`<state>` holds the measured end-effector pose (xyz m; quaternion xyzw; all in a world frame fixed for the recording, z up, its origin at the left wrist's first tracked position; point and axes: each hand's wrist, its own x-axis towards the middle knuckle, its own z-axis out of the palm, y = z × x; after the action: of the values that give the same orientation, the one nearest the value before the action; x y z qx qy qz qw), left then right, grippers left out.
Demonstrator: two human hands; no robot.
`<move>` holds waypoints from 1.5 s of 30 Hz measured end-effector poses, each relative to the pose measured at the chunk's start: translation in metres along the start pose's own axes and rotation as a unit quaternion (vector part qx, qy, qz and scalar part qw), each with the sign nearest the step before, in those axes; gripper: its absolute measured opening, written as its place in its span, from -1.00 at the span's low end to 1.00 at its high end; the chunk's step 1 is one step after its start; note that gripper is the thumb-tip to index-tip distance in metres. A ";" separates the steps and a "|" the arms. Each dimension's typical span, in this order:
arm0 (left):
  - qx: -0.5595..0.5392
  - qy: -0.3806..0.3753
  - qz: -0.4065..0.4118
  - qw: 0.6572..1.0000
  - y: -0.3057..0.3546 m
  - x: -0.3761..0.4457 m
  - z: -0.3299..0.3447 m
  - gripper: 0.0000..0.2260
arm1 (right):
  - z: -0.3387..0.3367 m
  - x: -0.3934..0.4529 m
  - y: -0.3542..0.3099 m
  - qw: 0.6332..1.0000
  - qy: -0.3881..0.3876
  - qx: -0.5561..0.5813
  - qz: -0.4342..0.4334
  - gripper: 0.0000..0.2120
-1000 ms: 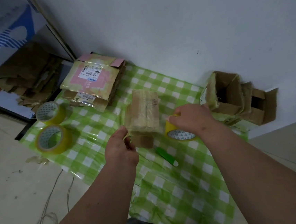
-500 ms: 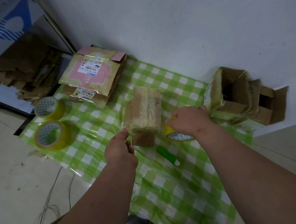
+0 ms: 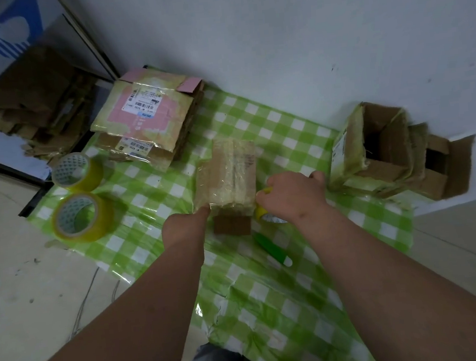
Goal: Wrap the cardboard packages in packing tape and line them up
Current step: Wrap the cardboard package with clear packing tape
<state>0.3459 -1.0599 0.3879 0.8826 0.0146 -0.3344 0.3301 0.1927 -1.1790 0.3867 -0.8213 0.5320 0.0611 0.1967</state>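
Note:
A small cardboard package wrapped in clear tape lies in the middle of the green checked sheet. My left hand touches its near left corner; the fingers are mostly hidden behind the hand. My right hand grips a yellow tape roll against the package's near right corner. A brown flap sticks out from the package's near end.
Two yellow tape rolls stand at the sheet's left edge. A stack of taped flat packages lies at the back left. Open cardboard boxes sit by the wall on the right. A green-handled cutter lies near my right wrist.
My left hand has moved forward from just short of the package to its near left corner. My right hand and the tape roll stay beside the package.

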 end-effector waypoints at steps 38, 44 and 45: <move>0.211 -0.091 0.320 0.919 0.007 0.019 -0.017 -0.71 | 0.025 -0.026 -0.024 0.996 0.079 0.022 -0.047 -0.71; 0.221 -0.072 0.349 0.908 0.002 0.024 -0.014 -0.73 | 0.024 -0.028 -0.035 0.996 0.085 0.010 -0.027 -0.70; 0.231 -0.078 0.356 0.902 0.002 0.025 -0.015 -0.72 | 0.022 -0.027 -0.033 0.997 0.074 0.014 -0.032 -0.69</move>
<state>0.3744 -1.0578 0.3825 0.8518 -0.4038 -0.2560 0.2143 0.2131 -1.1353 0.3832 -0.8373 0.5195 -0.0131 0.1700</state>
